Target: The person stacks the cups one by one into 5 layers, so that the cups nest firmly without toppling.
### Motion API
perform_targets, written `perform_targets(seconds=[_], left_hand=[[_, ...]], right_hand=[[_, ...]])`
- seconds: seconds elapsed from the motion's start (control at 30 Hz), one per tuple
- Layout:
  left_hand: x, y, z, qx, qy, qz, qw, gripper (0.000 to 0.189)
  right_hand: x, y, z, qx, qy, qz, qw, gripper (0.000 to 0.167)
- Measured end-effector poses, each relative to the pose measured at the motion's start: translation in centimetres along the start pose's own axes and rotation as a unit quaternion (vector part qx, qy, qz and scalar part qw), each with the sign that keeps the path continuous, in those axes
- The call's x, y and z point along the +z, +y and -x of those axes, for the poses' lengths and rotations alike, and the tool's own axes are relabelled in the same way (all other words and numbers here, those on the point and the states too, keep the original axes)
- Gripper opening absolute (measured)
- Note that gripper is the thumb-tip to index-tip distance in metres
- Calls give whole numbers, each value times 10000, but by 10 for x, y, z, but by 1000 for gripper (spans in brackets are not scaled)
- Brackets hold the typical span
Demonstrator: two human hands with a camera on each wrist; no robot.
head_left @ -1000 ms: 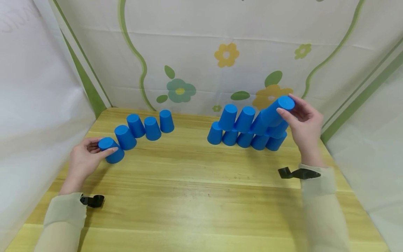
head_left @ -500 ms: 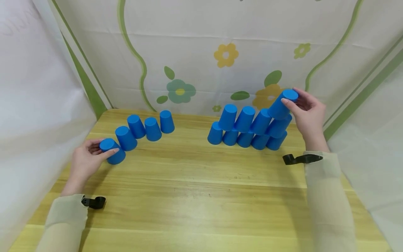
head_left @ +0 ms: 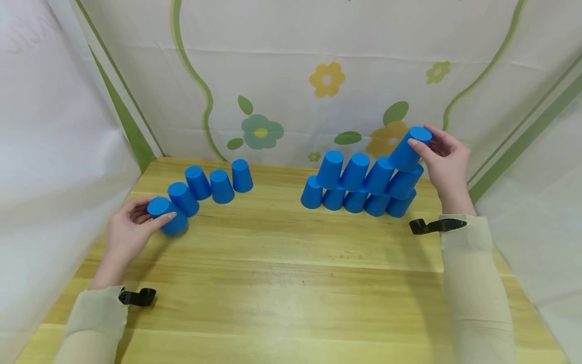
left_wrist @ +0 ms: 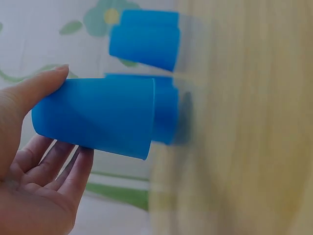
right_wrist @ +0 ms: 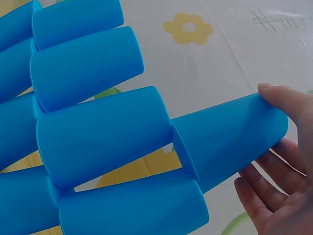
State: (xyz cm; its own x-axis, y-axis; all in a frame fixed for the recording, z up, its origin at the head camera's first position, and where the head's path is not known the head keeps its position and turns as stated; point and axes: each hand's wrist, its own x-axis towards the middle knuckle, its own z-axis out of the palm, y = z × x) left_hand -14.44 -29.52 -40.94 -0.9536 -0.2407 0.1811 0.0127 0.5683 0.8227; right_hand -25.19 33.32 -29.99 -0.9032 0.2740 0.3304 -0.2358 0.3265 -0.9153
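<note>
My left hand (head_left: 127, 230) pinches an upside-down blue plastic cup (head_left: 175, 222) between thumb and fingers. In the left wrist view this held cup (left_wrist: 98, 115) appears raised slightly off the table, with other cups behind it. On the right, several upside-down blue cups form a bottom row (head_left: 311, 194) with a second row (head_left: 330, 171) on top. My right hand (head_left: 449, 164) grips another blue cup (head_left: 404, 154) by its closed end. The right wrist view has that cup's rim (right_wrist: 188, 156) touching the two rightmost second-row cups, spanning the gap between them.
Several more upside-down blue cups (head_left: 221, 187) stand in a staggered line at the back left of the wooden table (head_left: 282, 283). A white cloth with printed flowers (head_left: 327, 79) rises behind the table, and white cloth walls flank both sides.
The right hand has moved its cup up and right, from in front of the second row onto its right end. The left hand's cup has shifted slightly right and risen a little.
</note>
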Motion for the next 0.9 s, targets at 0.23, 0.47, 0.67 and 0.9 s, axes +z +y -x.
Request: perform_targets(seconds=[0.23, 0.47, 0.67, 0.9], left_hand=[[17, 33, -2, 532, -108, 135, 9984, 62], [47, 56, -11, 863, -606, 438, 9935, 59], [78, 79, -21, 1101, -1140, 1009, 9822, 58], [117, 108, -25, 1561, -1463, 1274, 9685, 57]], right_hand=[[0, -1, 1, -6, 21, -60, 10000, 53], [2, 0, 2, 15, 11, -48, 10000, 53], [4, 4, 2, -26, 41, 168, 9998, 54], [4, 8, 4, 30, 13, 157, 9999, 55]])
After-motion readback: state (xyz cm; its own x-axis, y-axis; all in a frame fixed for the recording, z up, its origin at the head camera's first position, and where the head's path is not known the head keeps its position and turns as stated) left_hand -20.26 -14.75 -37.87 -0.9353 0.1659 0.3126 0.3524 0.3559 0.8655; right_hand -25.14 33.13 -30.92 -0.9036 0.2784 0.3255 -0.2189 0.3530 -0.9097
